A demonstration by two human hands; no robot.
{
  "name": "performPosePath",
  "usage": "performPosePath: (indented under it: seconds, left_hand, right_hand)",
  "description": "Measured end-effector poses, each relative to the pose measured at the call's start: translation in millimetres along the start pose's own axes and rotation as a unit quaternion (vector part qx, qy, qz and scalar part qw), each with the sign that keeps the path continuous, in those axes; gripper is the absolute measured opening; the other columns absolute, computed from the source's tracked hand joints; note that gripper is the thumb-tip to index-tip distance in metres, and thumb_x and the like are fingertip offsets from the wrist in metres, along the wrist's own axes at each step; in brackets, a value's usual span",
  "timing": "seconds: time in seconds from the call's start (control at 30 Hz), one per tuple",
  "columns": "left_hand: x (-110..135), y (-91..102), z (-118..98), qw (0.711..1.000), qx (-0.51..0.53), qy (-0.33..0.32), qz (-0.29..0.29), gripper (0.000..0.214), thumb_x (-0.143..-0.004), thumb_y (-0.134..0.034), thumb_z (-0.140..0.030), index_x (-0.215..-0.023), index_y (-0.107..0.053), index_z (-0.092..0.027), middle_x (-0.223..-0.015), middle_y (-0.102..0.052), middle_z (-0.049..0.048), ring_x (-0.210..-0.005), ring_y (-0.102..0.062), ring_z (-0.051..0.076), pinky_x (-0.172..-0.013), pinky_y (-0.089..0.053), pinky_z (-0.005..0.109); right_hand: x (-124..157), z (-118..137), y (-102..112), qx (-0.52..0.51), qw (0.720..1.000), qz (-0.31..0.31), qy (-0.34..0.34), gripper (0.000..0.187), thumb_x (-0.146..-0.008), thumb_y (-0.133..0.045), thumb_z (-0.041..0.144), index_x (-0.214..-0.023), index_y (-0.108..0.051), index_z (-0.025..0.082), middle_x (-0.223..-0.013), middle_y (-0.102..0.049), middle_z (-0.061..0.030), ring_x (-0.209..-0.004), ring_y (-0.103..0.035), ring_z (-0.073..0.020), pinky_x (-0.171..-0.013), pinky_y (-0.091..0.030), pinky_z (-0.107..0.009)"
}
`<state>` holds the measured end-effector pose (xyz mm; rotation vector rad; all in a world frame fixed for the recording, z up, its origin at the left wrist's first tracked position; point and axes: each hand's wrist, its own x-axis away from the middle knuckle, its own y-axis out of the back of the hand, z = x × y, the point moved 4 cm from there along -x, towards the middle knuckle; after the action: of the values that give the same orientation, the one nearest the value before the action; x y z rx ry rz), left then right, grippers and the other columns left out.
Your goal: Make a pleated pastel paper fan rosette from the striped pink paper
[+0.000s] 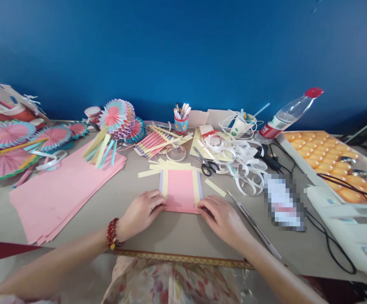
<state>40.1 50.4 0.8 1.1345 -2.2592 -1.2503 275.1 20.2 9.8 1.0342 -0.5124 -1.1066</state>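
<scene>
A pink sheet of paper point(180, 188) lies flat on the table in front of me, with yellow and lavender bands down both sides. A narrow fold runs along its near edge. My left hand point(142, 213) closes its fingers on the near left corner, and a red bead bracelet point(112, 234) circles that wrist. At the near right corner, my right hand point(223, 217) has its fingers bent and pressed together on the paper. Pale yellow strips point(170, 166) lie just beyond the far edge. Right of the sheet are black-handled scissors point(209, 168) and a slim metal craft knife point(256, 228).
Pink sheets point(66, 190) are stacked on the left, near folded paper rosettes point(6, 135). Tangled white ribbon point(246, 164), a tilted plastic bottle point(287, 116), a pen cup point(181, 123) and a tray of orange domes point(322, 156) stand toward the back and right. Black cords point(329, 240) trail at right.
</scene>
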Motion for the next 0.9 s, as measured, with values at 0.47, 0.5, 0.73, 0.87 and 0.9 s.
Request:
performPosePath:
  seconds: [0.47,0.5,0.73,0.87,0.9]
  left_hand:
    - [-13,7.0,6,0.999,0.017,0.024,0.031,0.016,-0.096,-0.05,-0.024,-0.084,-0.058,-0.019,-0.083,-0.062,0.0019,-0.08,-0.058,0.017,-0.072,-0.043,0.027]
    - [-14,7.2,7,0.999,0.019,0.028,0.032,0.016,-0.096,-0.05,-0.024,-0.084,-0.059,-0.019,-0.084,-0.062,0.0021,-0.08,-0.058,0.017,-0.072,-0.043,0.026]
    - [-15,8.5,7,0.999,0.026,0.018,0.038,0.018,-0.096,-0.049,-0.024,-0.084,-0.06,-0.018,-0.085,-0.062,0.0024,-0.082,-0.058,0.017,-0.072,-0.043,0.026]
    - [-14,8.4,6,0.999,0.023,0.015,0.042,0.017,-0.096,-0.049,-0.023,-0.084,-0.06,-0.018,-0.085,-0.062,0.0026,-0.082,-0.058,0.017,-0.071,-0.043,0.026]
    - [-14,8.2,6,0.999,0.021,0.013,0.042,0.017,-0.096,-0.049,-0.022,-0.084,-0.06,-0.018,-0.085,-0.062,0.0026,-0.082,-0.058,0.017,-0.072,-0.043,0.026]
  right_hand:
    - [-17,-4,-3,0.046,0.997,0.05,-0.031,0.016,-0.093,-0.058,0.025,-0.078,-0.057,0.02,-0.076,-0.064,-0.0013,-0.074,-0.058,-0.0181,-0.067,-0.037,-0.028]
    - [-18,-4,-3,0.049,0.997,0.056,-0.032,0.017,-0.093,-0.058,0.025,-0.077,-0.057,0.02,-0.076,-0.064,-0.0013,-0.074,-0.058,-0.018,-0.066,-0.036,-0.028]
    - [-23,-2,-2,0.062,0.995,0.077,-0.033,0.016,-0.092,-0.058,0.023,-0.076,-0.056,0.021,-0.077,-0.065,-0.0003,-0.074,-0.058,-0.017,-0.065,-0.034,-0.027]
    - [-23,-3,-3,0.063,0.994,0.083,-0.035,0.016,-0.092,-0.059,0.024,-0.077,-0.057,0.021,-0.077,-0.066,0.0,-0.075,-0.059,-0.017,-0.066,-0.034,-0.027]
    - [-23,-3,-3,0.064,0.994,0.084,-0.035,0.015,-0.092,-0.059,0.024,-0.077,-0.057,0.021,-0.077,-0.066,0.0,-0.076,-0.059,-0.017,-0.066,-0.034,-0.027]
